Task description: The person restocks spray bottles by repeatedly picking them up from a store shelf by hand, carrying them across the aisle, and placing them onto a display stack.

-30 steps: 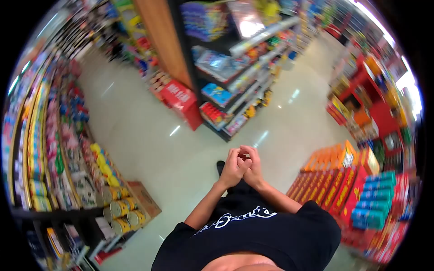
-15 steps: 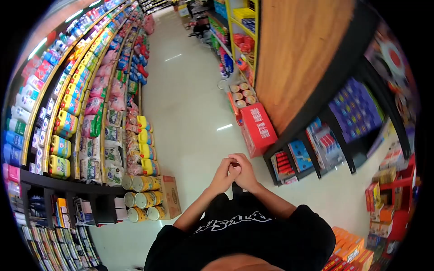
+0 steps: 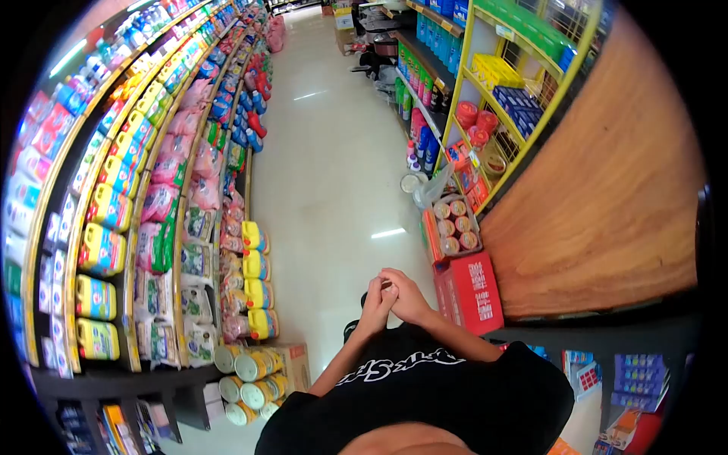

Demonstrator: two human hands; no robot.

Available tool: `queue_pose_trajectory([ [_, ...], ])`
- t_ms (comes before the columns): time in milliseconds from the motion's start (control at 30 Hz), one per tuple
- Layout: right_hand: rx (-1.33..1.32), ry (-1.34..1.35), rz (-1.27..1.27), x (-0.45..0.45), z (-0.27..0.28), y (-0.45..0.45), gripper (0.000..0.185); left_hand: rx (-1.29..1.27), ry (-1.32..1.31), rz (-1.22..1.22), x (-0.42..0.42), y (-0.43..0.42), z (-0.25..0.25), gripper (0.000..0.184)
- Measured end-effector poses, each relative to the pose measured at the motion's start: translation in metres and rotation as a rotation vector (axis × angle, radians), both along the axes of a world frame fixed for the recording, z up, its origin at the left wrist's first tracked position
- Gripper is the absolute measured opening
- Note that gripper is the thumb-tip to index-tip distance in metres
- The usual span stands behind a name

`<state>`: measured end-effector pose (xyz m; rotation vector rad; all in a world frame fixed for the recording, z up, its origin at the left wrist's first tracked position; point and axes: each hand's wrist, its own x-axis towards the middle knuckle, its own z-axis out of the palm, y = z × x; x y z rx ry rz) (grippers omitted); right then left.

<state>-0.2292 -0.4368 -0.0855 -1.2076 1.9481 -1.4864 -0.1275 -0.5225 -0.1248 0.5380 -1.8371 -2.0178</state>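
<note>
Right now, through the head camera, I have two bare hands, the left hand [image 3: 374,309] and the right hand [image 3: 409,294], folded together in front of one black shirt [image 3: 425,398] with white lettering. The fingers of both are curled in and closed against each other; whether anything small sits between the palms, I cannot tell.

Nearest them I count one red box [image 3: 470,294], standing on the floor just to the right of the hands and touching neither. Just beyond it are six round tubs [image 3: 459,224], packed in two columns of three. Low on the left I make out six yellow cans [image 3: 255,365], some partly hidden, beside one carton [image 3: 294,365]. Above those stand four yellow jugs [image 3: 258,293] in a single file. Two dark shoes [image 3: 351,329] show in part beside the shirt.

The floor [image 3: 326,174] is pale and glossy, with two bright streaks of reflected light along the aisle. On the left, one long bank of shelves [image 3: 182,227] curves away, its rows too crowded for me to count. On the right I get one yellow rack [image 3: 462,83] and, nearer, one broad wooden panel [image 3: 591,189].
</note>
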Motion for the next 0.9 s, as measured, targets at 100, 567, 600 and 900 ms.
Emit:
queue_pose_trajectory([
  [100,-0.029,0.083,-0.075,-0.057,0.027,-0.064,0.044,-0.252,0.036,-0.064,-0.061,-0.077,0.038,0.054],
  [567,-0.068,-0.107,-0.326,-0.306,0.007,-0.284,0.036,-0.457,-0.141,-0.267,-0.336,-0.312,0.056,0.056],
  [600,-0.011,-0.109,-0.316,-0.33,0.009,-0.299,0.037,-0.47,-0.182,-0.269,-0.356,-0.327,0.056,0.057],
  [900,0.049,0.038,-0.216,-0.505,0.019,-0.432,0.041,-0.282,-0.135,-0.24,-0.512,-0.46,0.057,0.056],
])
